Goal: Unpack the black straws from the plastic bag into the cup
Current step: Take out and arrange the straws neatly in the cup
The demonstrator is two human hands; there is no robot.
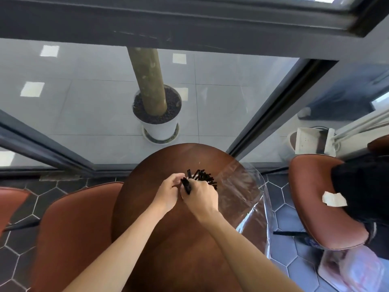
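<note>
The round brown table [168, 249] is the landmark here. On its right side lies the clear plastic bag [248, 199], flat, and it hangs over the table's right edge. Near the far middle of the table stand the black straws [205, 177], fanned out; I think they are in the cup, but the hands hide the cup and I cannot see it.

The right hand [200, 199] is closed around a small bunch of straws, just beside the fanned ones. The left hand [170, 191] is at the left of it, fingers curled at the same bunch; if it really pinches the straws I cannot tell.

Risks, as I judge: the fanned straws can block the new bunch, so some may slip out onto the table or tip the cup. The overhanging bag can slide down to the floor.

No brand, label or writing can be read.
</note>
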